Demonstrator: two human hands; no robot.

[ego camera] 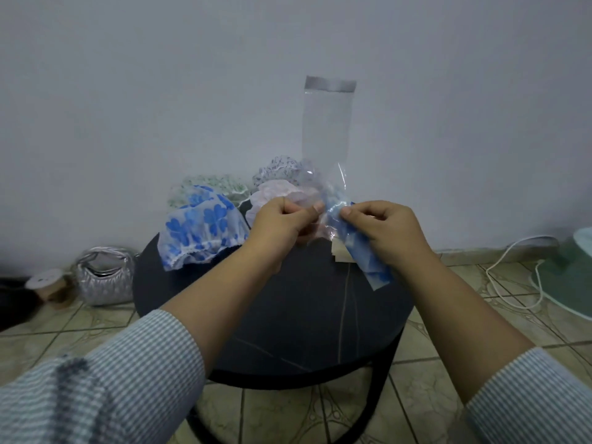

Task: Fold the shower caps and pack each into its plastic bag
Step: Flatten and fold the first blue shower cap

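Pale grey wall (160, 91) behind; tiled floor (448, 315) below; round dark table (288, 331) at centre, carrying the items.

Item 1: clear plastic bag (328, 129), long and narrow, held above the far edge of the table. Long axis near upright; grey strip end points up, the lower end sits between the two hands.

Item 2: folded blue-patterned shower cap (368, 261), a slim roll. Long axis slants from upper left at the bag's lower end down to lower right, its free end hanging over the table's right part. How far the roll's upper end lies inside the bag cannot be told.

Left hand (282, 225): fingers curled, thumb and forefinger pinching the bag's lower edge.
Right hand (387, 232): fingers curled round the rolled cap, thumb tip against the bag's film.

Item 3: blue floral shower cap (201, 229), unfolded, at the table's far left edge.
Item 4: green-print cap (208, 184), behind it by the wall.
Item 5: pink cap (275, 193), at the far edge, partly hidden by the left hand.
Item 6: dark-speckled cap (282, 168), behind the pink one.
Item 7: flat pale sheets (341, 254) on the table under the right hand, mostly covered.

Floor, left: silver quilted handbag (105, 277), spool (48, 283). Floor, right: white cable (512, 277), pale green object (573, 277) cut by the frame.

Striped sleeves (128, 379) on both forearms.
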